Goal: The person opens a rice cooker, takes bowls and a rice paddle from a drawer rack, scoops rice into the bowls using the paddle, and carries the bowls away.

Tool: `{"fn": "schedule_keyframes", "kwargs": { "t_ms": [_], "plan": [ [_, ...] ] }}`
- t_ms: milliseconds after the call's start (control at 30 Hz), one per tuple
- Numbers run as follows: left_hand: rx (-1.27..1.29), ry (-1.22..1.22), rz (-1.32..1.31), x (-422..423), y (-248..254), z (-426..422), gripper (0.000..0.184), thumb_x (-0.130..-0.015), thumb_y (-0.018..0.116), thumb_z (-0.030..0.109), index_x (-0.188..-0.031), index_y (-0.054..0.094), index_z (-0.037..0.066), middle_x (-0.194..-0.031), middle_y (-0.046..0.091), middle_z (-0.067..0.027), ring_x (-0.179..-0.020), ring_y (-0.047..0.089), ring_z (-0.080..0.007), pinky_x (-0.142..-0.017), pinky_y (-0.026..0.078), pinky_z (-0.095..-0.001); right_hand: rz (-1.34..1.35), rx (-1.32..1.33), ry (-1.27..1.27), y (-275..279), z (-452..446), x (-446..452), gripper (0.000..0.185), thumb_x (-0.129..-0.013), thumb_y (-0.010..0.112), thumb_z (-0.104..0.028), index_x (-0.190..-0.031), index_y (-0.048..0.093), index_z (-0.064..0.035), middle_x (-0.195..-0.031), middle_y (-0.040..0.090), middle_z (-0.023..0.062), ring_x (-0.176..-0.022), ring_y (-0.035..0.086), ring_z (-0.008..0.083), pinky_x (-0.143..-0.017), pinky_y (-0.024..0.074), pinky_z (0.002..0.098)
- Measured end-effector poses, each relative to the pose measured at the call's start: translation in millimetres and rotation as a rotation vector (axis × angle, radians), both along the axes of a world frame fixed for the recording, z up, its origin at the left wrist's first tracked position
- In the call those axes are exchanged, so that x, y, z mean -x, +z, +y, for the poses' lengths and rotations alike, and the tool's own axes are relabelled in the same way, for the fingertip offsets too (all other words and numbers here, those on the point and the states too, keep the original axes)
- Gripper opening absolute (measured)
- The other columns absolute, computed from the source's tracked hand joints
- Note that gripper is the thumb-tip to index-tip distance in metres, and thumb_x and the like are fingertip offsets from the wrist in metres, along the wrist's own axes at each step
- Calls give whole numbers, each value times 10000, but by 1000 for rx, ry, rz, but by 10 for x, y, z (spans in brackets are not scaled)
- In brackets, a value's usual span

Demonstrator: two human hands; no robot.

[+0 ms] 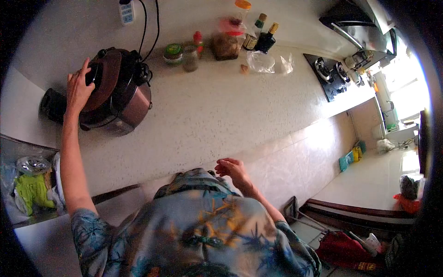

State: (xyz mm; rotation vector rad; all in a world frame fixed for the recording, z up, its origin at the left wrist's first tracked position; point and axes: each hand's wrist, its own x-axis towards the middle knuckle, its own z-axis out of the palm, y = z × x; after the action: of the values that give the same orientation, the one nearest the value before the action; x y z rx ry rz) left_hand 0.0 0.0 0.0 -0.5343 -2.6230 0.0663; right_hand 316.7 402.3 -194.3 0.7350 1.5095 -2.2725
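My left hand (79, 90) is at the brown and black electric pressure cooker (134, 108) at the upper left. Its thumb and fingers reach round the black lid handle (94, 76); part of the grip is hidden. The cooker's lid (110, 78) appears to be in place on the body. My right hand (232, 170) hangs in front of my body near the counter's front edge, fingers loosely bent, with nothing in it.
Against the wall stand a green-lidded jar (173, 53), a glass jar (189, 60), a large brown-filled jar (226, 46) and dark bottles (266, 40). Clear plastic bags (261, 62) lie nearby. A gas hob (325, 76) sits further right. A power strip (126, 13) hangs above the cooker.
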Motion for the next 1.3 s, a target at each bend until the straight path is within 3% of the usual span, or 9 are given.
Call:
{"fn": "schedule_keyframes", "kwargs": {
  "t_ms": [300,467,533,633,667,700,967,1300],
  "plan": [
    [-73,89,-55,-41,-35,95,766,-717,611,63,-1368,216,148,-1186,528,-67,-1024,520,-244,-939,331,-380,1,-5,-9,-82,73,-90,283,-834,563,-233,-942,583,28,-778,633,119,-660,604,182,-578,478,270],
    [-205,89,-158,-195,229,241,725,-708,592,66,-1350,262,119,-1180,534,-75,-1061,503,-276,-923,393,-375,-75,-38,-17,10,34,-48,269,-845,538,-190,-956,576,52,-779,624,138,-670,607,211,-589,494,296],
    [-166,135,-144,-310,340,367,739,-696,576,53,-1355,247,115,-1188,529,-86,-1059,511,-269,-914,401,-371,31,17,6,-119,135,-75,289,-835,546,-201,-960,575,57,-779,625,142,-672,611,216,-598,497,296],
    [-131,164,-71,-536,103,651,736,-700,575,52,-1355,243,103,-1189,528,-83,-1016,540,-270,-878,439,-365,108,31,35,-555,438,-52,287,-834,542,-198,-958,574,59,-780,626,143,-673,612,216,-603,499,294],
    [-145,201,-146,-545,322,631,736,-700,575,52,-1355,243,103,-1189,528,-83,-1016,540,-270,-878,439,-365,19,-16,44,12,562,-216,284,-836,537,-194,-956,573,61,-782,626,144,-675,613,216,-605,499,293],
    [-182,166,-139,-399,204,567,738,-696,579,55,-1353,245,101,-1187,529,-84,-1012,544,-272,-872,445,-363,15,-47,48,48,572,-147,284,-836,537,-194,-956,573,61,-782,626,144,-675,613,216,-605,499,293],
    [-303,84,-113,-247,269,520,736,-679,604,70,-1336,271,87,-1176,534,-98,-1036,530,-298,-876,440,-384,168,-34,46,24,611,130,309,-823,566,-228,-954,594,51,-788,640,147,-660,623,213,-584,499,287],
    [-283,86,-81,-224,291,521,719,-684,600,87,-1327,278,95,-1154,544,-120,-990,548,-325,-878,438,-405,109,-93,43,-9,592,186,286,-828,564,-213,-942,596,48,-783,640,148,-647,624,212,-575,499,287]
  ]
}}
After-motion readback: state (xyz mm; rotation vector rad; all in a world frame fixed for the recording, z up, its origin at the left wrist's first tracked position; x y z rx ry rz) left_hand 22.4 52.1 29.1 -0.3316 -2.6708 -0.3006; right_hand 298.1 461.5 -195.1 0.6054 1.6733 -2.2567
